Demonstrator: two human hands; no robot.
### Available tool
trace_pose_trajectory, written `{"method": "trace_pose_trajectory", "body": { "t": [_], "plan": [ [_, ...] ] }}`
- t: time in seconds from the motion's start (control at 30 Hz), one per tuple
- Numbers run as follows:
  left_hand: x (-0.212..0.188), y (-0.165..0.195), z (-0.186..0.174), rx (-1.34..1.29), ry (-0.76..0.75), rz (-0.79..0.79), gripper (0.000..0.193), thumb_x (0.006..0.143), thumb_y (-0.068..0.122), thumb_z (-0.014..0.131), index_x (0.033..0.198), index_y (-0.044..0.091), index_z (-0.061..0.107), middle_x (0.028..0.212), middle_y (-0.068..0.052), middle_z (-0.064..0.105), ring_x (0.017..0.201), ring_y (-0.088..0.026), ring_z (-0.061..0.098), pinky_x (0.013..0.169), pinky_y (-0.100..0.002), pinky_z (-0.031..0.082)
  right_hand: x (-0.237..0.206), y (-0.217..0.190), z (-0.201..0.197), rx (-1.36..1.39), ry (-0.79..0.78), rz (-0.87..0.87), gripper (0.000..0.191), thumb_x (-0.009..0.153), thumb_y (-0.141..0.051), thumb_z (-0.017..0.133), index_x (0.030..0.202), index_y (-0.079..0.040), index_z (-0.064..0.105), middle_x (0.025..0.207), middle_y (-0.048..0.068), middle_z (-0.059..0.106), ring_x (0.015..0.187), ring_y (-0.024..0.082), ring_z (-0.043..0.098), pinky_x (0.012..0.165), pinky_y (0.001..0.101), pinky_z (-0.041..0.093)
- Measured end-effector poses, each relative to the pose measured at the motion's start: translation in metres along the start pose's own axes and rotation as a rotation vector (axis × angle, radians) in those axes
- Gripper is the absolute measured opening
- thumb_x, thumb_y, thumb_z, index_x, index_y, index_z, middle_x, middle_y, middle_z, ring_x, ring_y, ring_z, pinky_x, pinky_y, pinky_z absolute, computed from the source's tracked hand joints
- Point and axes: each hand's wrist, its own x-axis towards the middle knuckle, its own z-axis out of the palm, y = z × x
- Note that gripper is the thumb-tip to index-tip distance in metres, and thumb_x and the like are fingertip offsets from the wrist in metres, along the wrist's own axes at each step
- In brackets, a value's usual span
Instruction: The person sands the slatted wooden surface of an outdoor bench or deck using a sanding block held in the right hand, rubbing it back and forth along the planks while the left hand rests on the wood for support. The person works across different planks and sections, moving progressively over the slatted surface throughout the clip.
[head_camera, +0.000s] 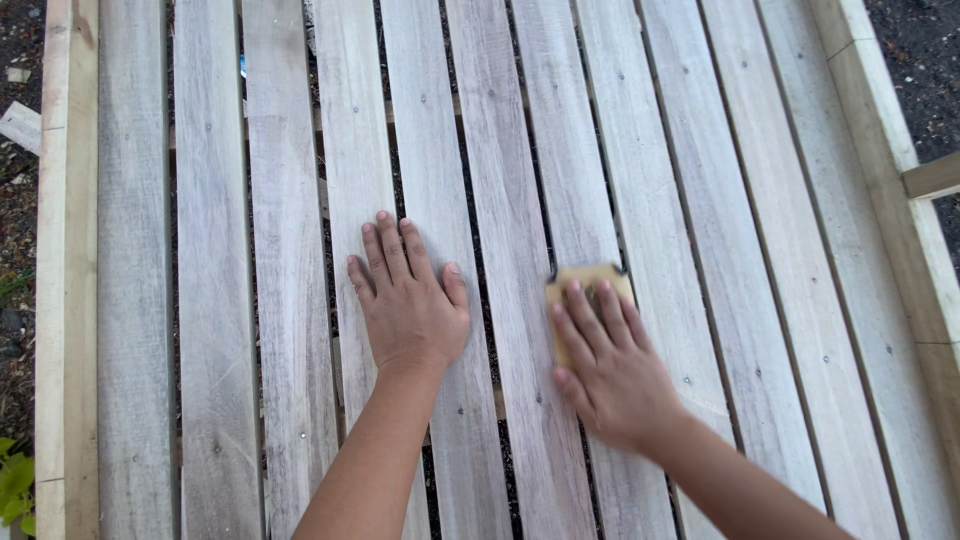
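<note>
So the right hand (612, 375) has its fingers spread flat on top of a small tan sanding block (588, 290), pressing it down onto the slatted wooden surface (700, 200). The block sits right under the fingertips, its far edge poking out just past them, so that hand is obviously the one on it. The hand looks a bit smeared, so I think it's mid-stroke, but I can't say which way for sure.

The left hand (408, 300) is empty, palm down with fingers together, resting flat across two slats just to the left of the right hand. One slat (515, 300) lies between the two hands.

What matters here: the slats run long-ways away from the body, leaning a little to the left at the far end, and the block sits on the slat directly ahead of the right wrist, lined up with that grain. Beyond the fingertips there's lots of bare slat. A paler frame rail (880, 150) runs well off to the right of the right hand, and another (65, 250) well off to the left of the left hand.
</note>
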Motion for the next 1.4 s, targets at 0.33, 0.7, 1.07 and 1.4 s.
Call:
{"method": "trace_pose_trajectory", "body": {
  "t": [0.33, 0.7, 1.07, 1.4],
  "plan": [
    [-0.002, -0.002, 0.004, 0.015, -0.017, 0.012, 0.072, 0.1, 0.04, 0.026, 0.155, -0.006, 0.021, 0.164, -0.025, 0.012, 0.153, -0.037, 0.005, 0.121, -0.056, 0.005, 0.24, 0.082, -0.001, 0.101, -0.09, 0.316, 0.071, 0.105, -0.05, 0.015, 0.163, -0.01, 0.009, 0.171, 0.014, 0.0, 0.156, 0.04, -0.004, 0.125, 0.0494, 0.0],
    [0.001, -0.001, -0.001, 0.002, -0.044, -0.012, 0.073, 0.099, 0.041, 0.031, 0.156, -0.004, 0.022, 0.166, -0.023, 0.013, 0.154, -0.036, 0.007, 0.122, -0.055, 0.007, 0.052, 0.014, -0.009, -0.081, -0.122, 0.073, 0.073, 0.105, -0.052, 0.008, 0.159, -0.003, 0.003, 0.166, 0.02, -0.004, 0.15, 0.041, -0.013, 0.12, 0.0496, -0.003],
    [-0.002, 0.0, 0.001, 0.018, -0.031, -0.006, 0.073, 0.099, 0.041, 0.031, 0.155, -0.005, 0.022, 0.165, -0.024, 0.013, 0.153, -0.038, 0.007, 0.121, -0.057, 0.008, 0.054, 0.019, 0.006, -0.066, -0.127, 0.095, 0.074, 0.104, -0.055, 0.009, 0.16, -0.006, 0.008, 0.166, 0.019, -0.002, 0.151, 0.041, -0.012, 0.121, 0.0507, -0.006],
    [0.0, -0.002, 0.004, 0.022, -0.044, -0.008, 0.075, 0.097, 0.043, 0.028, 0.155, -0.004, 0.02, 0.164, -0.024, 0.012, 0.152, -0.036, 0.005, 0.12, -0.056, 0.006, 0.249, 0.078, 0.002, 0.105, -0.103, 0.336, 0.073, 0.104, -0.049, 0.016, 0.164, -0.008, 0.008, 0.17, 0.017, -0.003, 0.154, 0.044, -0.006, 0.124, 0.0547, -0.001]
  ]
}}
